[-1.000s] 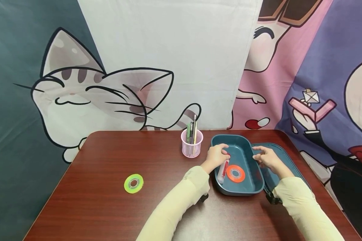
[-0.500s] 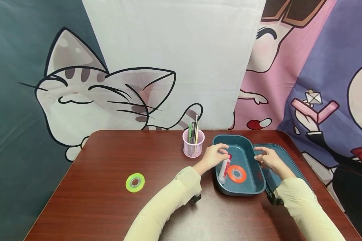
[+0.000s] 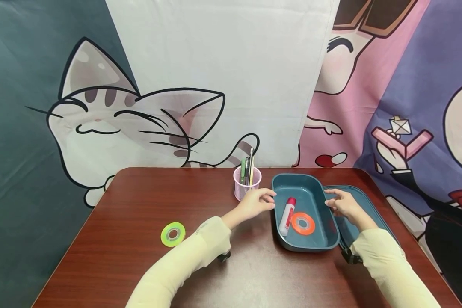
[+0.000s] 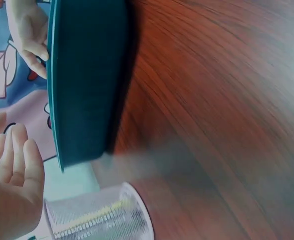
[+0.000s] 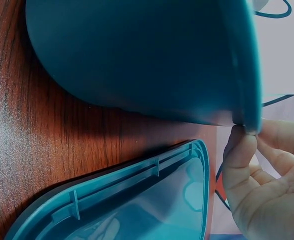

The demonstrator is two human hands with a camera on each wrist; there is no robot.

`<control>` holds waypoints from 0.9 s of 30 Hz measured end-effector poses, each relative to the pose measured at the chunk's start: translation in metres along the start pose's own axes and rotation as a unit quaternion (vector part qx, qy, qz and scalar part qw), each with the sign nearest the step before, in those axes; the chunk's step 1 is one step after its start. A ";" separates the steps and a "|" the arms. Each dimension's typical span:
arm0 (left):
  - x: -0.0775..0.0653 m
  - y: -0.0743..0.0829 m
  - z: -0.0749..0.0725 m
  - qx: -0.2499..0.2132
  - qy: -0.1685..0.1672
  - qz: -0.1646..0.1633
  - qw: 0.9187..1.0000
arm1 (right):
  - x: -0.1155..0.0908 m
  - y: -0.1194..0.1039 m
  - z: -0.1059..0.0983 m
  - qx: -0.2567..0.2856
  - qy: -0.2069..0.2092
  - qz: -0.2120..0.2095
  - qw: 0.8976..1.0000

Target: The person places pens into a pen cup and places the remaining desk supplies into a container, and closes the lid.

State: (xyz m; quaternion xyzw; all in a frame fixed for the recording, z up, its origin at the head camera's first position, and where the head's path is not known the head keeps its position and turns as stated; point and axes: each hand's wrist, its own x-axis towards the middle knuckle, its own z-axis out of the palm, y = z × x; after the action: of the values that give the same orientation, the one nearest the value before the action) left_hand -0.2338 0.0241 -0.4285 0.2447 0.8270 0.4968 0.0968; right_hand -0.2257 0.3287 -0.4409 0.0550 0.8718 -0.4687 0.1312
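My left hand (image 3: 252,204) holds nothing; its fingers reach loosely toward the left rim of a dark teal box (image 3: 308,194). In the left wrist view that hand (image 4: 14,185) is relaxed, with the box wall (image 4: 89,85) beyond it. On the box's right rim, my right hand (image 3: 344,205) pinches the edge between thumb and fingers, as the right wrist view shows with the hand (image 5: 274,175) at the rim. Inside the box lie a glue stick (image 3: 287,217) with a red cap and a roll of orange tape (image 3: 309,227).
The box's lid (image 3: 363,204) lies flat just right of it, partly behind the right hand. A pink mesh cup (image 3: 240,191) with several pens (image 3: 248,169) stands left of the box. Further left on the brown table (image 3: 138,201) lies a yellow-green tape roll (image 3: 165,234).
My left hand has let go of the glue stick and moved left out of the box, leaving the stick lying beside the orange tape. My right hand stays on the rim.
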 end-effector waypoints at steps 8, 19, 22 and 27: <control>-0.029 -0.020 -0.027 0.040 0.008 0.026 0.999 | -0.001 -0.001 0.000 -0.005 -0.002 -0.002 1.000; -0.072 -0.040 -0.069 0.119 -0.001 0.024 0.993 | -0.002 -0.002 -0.001 -0.010 -0.003 -0.005 1.000; -0.083 -0.045 -0.080 0.130 -0.008 0.015 0.991 | -0.002 -0.002 -0.001 -0.010 -0.005 -0.005 1.000; -0.097 -0.056 -0.096 0.161 -0.027 0.013 0.986 | -0.002 -0.002 -0.001 -0.010 -0.007 -0.005 1.000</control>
State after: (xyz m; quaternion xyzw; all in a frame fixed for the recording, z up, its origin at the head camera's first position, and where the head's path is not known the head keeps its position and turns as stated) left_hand -0.2058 -0.1206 -0.4383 0.2814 0.8900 0.3515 0.0714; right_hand -0.2245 0.3289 -0.4380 0.0462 0.8758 -0.4611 0.1351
